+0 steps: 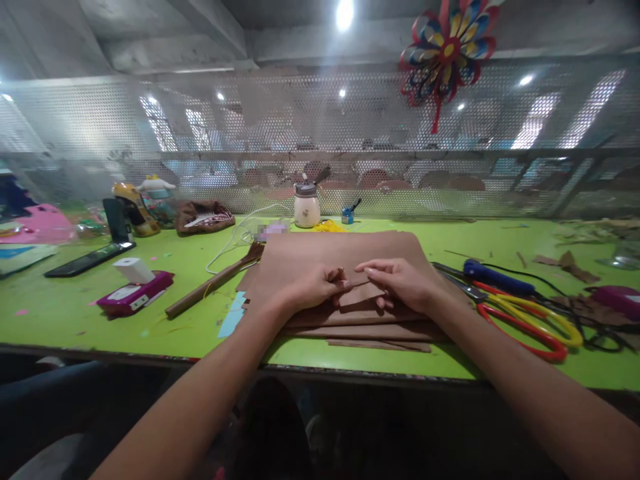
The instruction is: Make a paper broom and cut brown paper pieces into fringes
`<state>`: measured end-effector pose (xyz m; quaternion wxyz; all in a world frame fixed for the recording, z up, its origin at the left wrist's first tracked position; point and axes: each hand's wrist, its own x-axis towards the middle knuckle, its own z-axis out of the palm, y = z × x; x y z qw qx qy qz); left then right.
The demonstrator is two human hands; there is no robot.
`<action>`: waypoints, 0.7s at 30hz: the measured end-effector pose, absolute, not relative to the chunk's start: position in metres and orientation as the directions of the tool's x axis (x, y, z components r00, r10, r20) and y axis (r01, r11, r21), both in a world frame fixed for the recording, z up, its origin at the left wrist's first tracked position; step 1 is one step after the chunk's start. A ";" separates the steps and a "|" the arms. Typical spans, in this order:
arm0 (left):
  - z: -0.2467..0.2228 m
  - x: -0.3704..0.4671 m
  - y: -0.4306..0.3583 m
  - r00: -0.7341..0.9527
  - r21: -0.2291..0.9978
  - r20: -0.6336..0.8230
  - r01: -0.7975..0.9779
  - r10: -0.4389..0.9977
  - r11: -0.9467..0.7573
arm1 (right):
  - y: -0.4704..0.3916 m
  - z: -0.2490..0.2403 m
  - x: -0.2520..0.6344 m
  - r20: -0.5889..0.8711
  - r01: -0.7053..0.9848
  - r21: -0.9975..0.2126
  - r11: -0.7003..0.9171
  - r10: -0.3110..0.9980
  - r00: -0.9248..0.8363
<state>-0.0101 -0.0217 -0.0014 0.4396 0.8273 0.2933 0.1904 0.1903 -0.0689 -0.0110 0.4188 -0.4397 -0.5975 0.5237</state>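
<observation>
A small brown piece (361, 296), folded or layered, is between my two hands above a stack of brown sheets (320, 250). My left hand (317, 288) pinches its left end, thumb and fingertips pressed together. On the other side my right hand (403, 281) grips it, thumb and index finger meeting near its top edge while the other fingers curl underneath. The sheets look like paper or thin leather; I cannot tell which. Their uneven edges stick out toward the table's front, and a light blue sheet (233, 315) shows at the left.
Right of the stack lie red-and-yellow-handled scissors (530, 327) and a blue-handled tool (500, 277) with a black cord. At left are a brown stick (213, 287), a purple power strip (135, 293) and a phone (90, 259). A lidded jar (307, 208) stands behind, before a perforated screen (270, 120).
</observation>
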 end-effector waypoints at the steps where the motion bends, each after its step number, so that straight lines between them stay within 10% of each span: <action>1: 0.000 -0.011 -0.022 0.755 0.872 0.059 0.279 0.654 -0.402 | -0.067 -0.012 0.193 0.074 0.029 -0.996 0.083 0.967 -0.245; 15: 0.000 -0.013 -0.028 0.879 0.992 -0.011 0.069 0.478 -0.105 | -0.077 -0.007 0.179 0.221 0.023 -0.969 0.245 0.907 -0.360; 21: -0.002 -0.011 -0.020 0.637 0.995 0.028 0.055 0.770 -0.081 | -0.073 -0.007 0.184 0.176 -0.001 -0.980 0.197 0.875 -0.451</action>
